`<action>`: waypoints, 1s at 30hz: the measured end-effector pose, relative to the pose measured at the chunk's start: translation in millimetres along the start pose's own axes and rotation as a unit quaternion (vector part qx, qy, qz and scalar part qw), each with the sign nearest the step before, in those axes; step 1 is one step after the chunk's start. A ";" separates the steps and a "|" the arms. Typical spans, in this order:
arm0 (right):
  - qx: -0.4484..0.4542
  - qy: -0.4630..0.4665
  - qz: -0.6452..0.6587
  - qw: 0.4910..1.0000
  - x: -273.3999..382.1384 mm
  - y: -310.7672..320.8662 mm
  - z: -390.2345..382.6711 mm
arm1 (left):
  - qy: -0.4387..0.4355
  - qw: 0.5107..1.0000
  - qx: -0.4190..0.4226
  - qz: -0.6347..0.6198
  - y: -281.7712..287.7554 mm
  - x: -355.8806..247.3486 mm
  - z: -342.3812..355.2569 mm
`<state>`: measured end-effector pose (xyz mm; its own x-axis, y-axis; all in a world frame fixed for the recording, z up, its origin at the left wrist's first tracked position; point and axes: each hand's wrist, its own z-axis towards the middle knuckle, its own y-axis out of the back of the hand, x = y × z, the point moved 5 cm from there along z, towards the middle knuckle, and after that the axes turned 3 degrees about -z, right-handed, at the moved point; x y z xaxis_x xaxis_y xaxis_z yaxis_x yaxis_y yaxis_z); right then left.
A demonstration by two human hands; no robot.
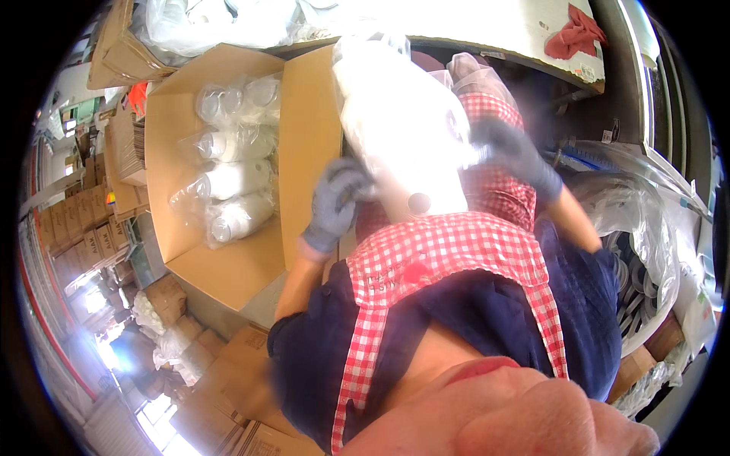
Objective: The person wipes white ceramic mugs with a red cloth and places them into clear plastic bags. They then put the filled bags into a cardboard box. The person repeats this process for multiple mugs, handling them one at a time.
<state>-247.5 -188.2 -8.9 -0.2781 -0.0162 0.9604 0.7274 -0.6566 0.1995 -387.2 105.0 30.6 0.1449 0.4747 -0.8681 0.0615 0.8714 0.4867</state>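
Observation:
A large white object (pixel 411 114), overexposed and partly in clear plastic, leans across my lap against the apron; its exact kind is washed out. At its left edge is my left hand (pixel 338 199), in a grey glove, with fingers curled together; what they pinch, if anything, is hidden. My right hand (pixel 513 156), also gloved in grey, is at the object's right side, smeared by motion. A shiny pale bit shows by its fingertips. To the left, an open cardboard box (pixel 310 137) holds several white cylindrical pieces (pixel 237 179) in clear plastic bags.
A white worktable (pixel 487 26) runs along the far side, with a red cloth (pixel 576 34) at its right. Clear plastic bags (pixel 205 23) lie at the far left. On the right stands a plastic-lined container (pixel 669 251) of grey curved pieces. Cardboard boxes (pixel 255 361) are stacked lower left.

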 end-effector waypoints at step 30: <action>0.061 0.153 -0.084 0.983 173.2 -51.4 241.3 | -0.218 0.929 -0.058 0.294 232.0 -131.9 85.1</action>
<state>-181.6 24.7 194.1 -0.5636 -0.1534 0.8117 0.7192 -0.5745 0.3908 -308.0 234.1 266.3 0.5070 0.7997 -0.3215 -0.2580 0.4967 0.8287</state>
